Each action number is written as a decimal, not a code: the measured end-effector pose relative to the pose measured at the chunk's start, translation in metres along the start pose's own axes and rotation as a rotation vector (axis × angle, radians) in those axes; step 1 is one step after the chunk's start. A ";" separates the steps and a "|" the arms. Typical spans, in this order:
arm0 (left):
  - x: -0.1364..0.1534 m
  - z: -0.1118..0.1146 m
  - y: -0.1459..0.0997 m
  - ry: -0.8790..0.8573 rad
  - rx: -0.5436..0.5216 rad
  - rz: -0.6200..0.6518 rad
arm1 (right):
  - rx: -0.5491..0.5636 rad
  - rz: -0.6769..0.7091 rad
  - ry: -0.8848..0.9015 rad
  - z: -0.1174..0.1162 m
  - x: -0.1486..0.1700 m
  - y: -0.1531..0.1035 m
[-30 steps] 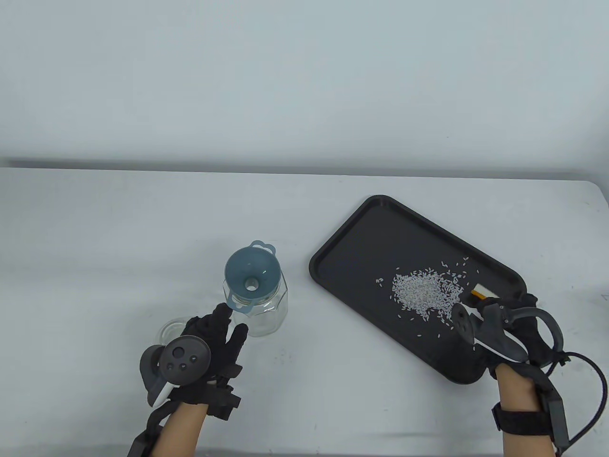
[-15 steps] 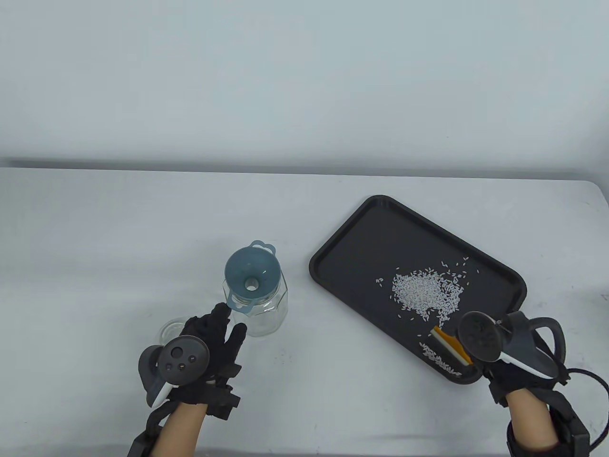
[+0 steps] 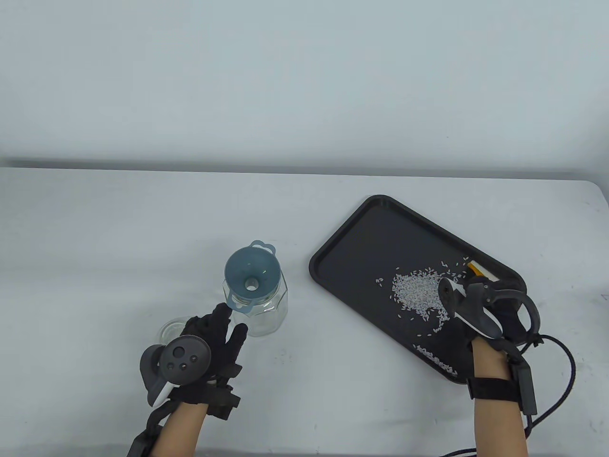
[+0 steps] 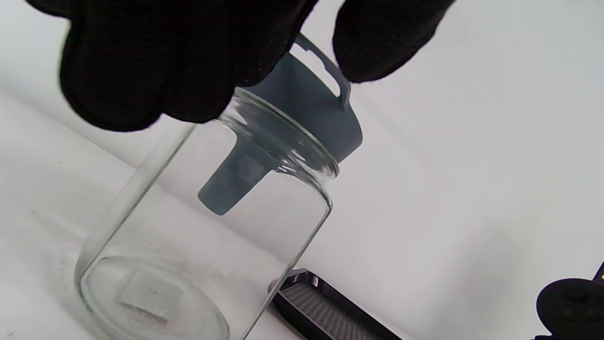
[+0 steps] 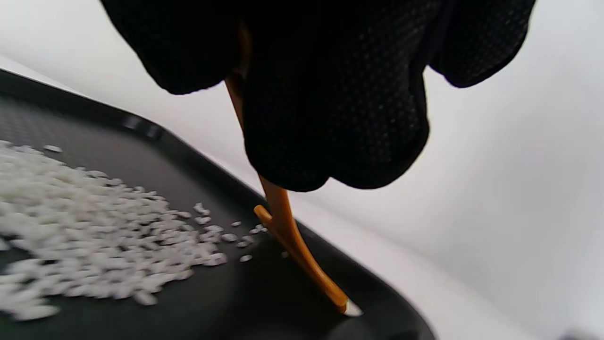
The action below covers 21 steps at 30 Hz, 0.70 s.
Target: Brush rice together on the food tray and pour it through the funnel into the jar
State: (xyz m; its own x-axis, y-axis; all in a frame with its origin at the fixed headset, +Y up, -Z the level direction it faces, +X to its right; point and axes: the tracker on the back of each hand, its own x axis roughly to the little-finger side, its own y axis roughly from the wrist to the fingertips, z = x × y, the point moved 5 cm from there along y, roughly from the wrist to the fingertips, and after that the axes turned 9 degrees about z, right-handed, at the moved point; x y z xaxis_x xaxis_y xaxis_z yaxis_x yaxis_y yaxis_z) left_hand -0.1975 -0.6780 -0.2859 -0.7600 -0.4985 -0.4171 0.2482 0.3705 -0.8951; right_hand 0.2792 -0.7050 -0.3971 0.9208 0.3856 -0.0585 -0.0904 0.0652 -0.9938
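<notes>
- Step in hand looks like brushing: the right hand (image 3: 480, 304) grips an orange brush (image 5: 302, 255), its tip down on the black food tray (image 3: 361, 238) just beyond the rice (image 3: 418, 293) heap.
- Next move, I judge: sweep strays (a second small patch lies nearer the wrist) into one heap.
- The left hand (image 3: 214, 333), fingers relaxed, touches the funnel (image 3: 250, 276) atop the jar (image 4: 207, 222).
- Count: one tray, one brush, one funnel, one jar.

Black tray (image 3: 352, 257), white rice (image 3: 418, 290), orange brush (image 5: 288, 231) — blue-grey funnel (image 3: 250, 271), clear jar (image 3: 273, 309).
</notes>
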 end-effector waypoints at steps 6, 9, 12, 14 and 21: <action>0.000 -0.002 0.000 0.000 -0.010 -0.006 | -0.034 0.227 0.124 0.037 -0.027 -0.033; 0.000 -0.002 -0.001 -0.001 -0.014 -0.006 | -0.081 0.309 0.187 0.054 -0.032 -0.055; 0.000 -0.003 -0.001 0.002 -0.018 -0.003 | -0.010 0.265 0.201 0.073 -0.015 -0.062; -0.001 -0.003 -0.001 0.004 -0.020 -0.002 | 0.017 0.201 0.205 0.076 0.000 -0.057; -0.001 -0.002 -0.001 0.009 -0.015 -0.003 | 0.133 -0.031 0.005 0.036 0.023 -0.007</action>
State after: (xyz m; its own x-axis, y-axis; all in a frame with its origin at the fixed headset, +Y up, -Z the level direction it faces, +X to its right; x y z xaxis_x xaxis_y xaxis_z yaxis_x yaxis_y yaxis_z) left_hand -0.1986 -0.6763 -0.2843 -0.7662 -0.4924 -0.4128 0.2368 0.3808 -0.8938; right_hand 0.2879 -0.6635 -0.3885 0.9258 0.3769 -0.0287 -0.1110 0.1986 -0.9738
